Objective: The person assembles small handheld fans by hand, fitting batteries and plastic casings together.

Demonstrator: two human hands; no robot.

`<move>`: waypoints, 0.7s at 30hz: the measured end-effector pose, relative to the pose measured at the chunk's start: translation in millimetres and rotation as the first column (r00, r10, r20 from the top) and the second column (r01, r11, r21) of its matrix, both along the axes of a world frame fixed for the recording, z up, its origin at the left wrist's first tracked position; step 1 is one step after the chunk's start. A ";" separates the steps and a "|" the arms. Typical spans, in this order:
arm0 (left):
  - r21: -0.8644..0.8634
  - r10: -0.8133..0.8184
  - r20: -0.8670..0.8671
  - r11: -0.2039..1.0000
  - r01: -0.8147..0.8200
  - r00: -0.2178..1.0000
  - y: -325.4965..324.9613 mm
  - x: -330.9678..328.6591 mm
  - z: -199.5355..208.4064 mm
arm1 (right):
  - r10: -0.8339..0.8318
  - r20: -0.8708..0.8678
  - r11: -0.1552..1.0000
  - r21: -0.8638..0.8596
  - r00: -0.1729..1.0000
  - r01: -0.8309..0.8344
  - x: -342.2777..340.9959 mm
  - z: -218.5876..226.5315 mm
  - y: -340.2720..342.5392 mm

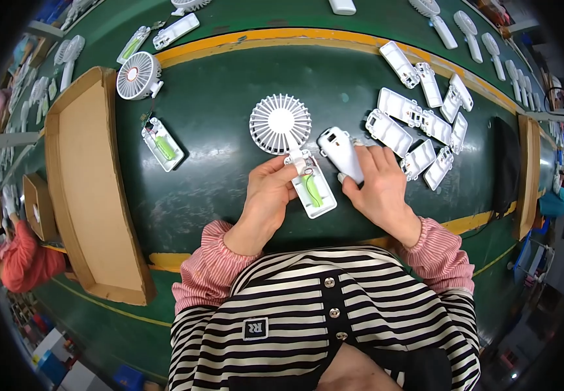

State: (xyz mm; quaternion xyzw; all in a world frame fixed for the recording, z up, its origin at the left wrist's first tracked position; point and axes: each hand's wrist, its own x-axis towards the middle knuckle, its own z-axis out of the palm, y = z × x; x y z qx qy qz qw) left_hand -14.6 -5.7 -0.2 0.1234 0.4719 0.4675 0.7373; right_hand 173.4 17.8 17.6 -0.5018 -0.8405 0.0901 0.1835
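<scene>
In the middle of the green table lies a white handheld fan (281,124), its round slatted head pointing away from me. Its handle shell (322,203) faces up uncovered, showing a green battery (312,189) and thin wires. My left hand (266,199) pinches the handle near its neck, thumb on top. Beside it my right hand (381,190) grips a white handle cover (342,151), outer side up, with small openings at its far end. The cover is apart from the fan.
Several white handle covers (389,133) lie loosely at the right. Another fan head (139,75) is wired to a battery-filled handle shell (163,144) on the left. Cardboard trays (93,189) flank the table. Beyond the yellow edge (262,37) lie more fans (465,32). A person in red (31,257) is at far left.
</scene>
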 end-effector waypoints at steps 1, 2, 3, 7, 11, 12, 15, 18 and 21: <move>-0.009 0.002 0.005 1.000 -0.002 1.000 0.8 0.5 3.4 | 0.007 0.002 1.000 -0.002 1.000 -0.007 -1.7 5.3 -0.3; -0.019 0.003 0.011 1.000 -0.003 1.000 1.6 0.6 4.6 | 0.000 -0.061 1.000 -0.026 0.998 -0.002 -4.1 13.1 -1.7; -0.023 0.007 0.014 1.000 -0.007 1.000 1.5 0.2 3.8 | -0.011 -0.124 0.999 -0.051 0.992 0.004 -6.8 22.4 -4.8; -0.087 0.101 0.086 0.992 -0.093 0.991 2.2 -1.6 3.3 | 0.052 -0.220 0.974 -0.203 0.974 -0.098 -22.8 42.6 -14.0; -0.050 0.117 0.148 0.993 -0.111 0.982 1.5 -2.6 0.6 | 0.110 -0.176 0.959 -0.241 0.978 -0.152 -33.3 39.0 -16.1; -0.027 0.111 0.160 0.994 -0.108 0.981 1.3 -3.0 -0.1 | 0.113 -0.164 0.956 -0.251 0.980 -0.152 -35.9 37.5 -15.2; -0.023 0.117 0.174 0.993 -0.115 0.978 1.2 -2.8 -0.5 | 0.125 -0.170 0.960 -0.229 0.978 -0.163 -41.4 31.9 -13.6; -0.037 0.122 0.183 0.992 -0.117 0.976 1.5 -3.2 -2.6 | 0.137 -0.150 0.965 -0.204 0.979 -0.166 -45.4 29.0 -12.8; -0.023 0.119 0.181 0.993 -0.117 0.976 2.4 -3.1 0.5 | 0.148 -0.134 0.966 -0.192 0.980 -0.173 -46.2 29.0 -12.9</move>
